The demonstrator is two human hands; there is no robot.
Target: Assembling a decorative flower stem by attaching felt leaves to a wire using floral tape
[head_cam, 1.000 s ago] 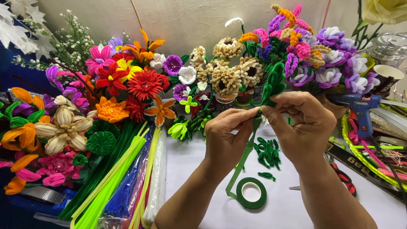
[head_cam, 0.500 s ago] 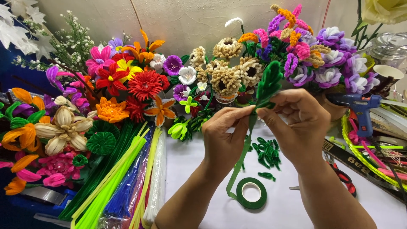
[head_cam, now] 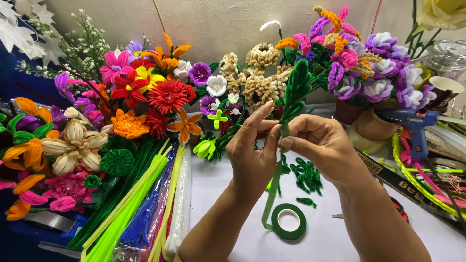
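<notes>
My left hand (head_cam: 253, 150) and my right hand (head_cam: 321, 145) meet in front of me and both pinch the stem of a green pipe-cleaner leaf sprig (head_cam: 295, 90), which stands upright above my fingers. A strip of green floral tape (head_cam: 271, 196) runs down from the stem to its roll (head_cam: 289, 221) lying flat on the white table (head_cam: 233, 233). Small loose green pipe-cleaner leaves (head_cam: 306, 174) lie on the table just behind my right wrist.
Pipe-cleaner flowers in many colours (head_cam: 145, 97) fill the left and back. Bundles of green, yellow, blue and white pipe cleaners (head_cam: 141, 204) lie at the left. A blue glue gun (head_cam: 412, 123), a brown pot (head_cam: 371, 126) and coiled wires (head_cam: 427, 179) crowd the right.
Both hands have risen slightly with the sprig, and the fingers have shifted along the stem where the tape meets it. The tape roll stays on the table.
</notes>
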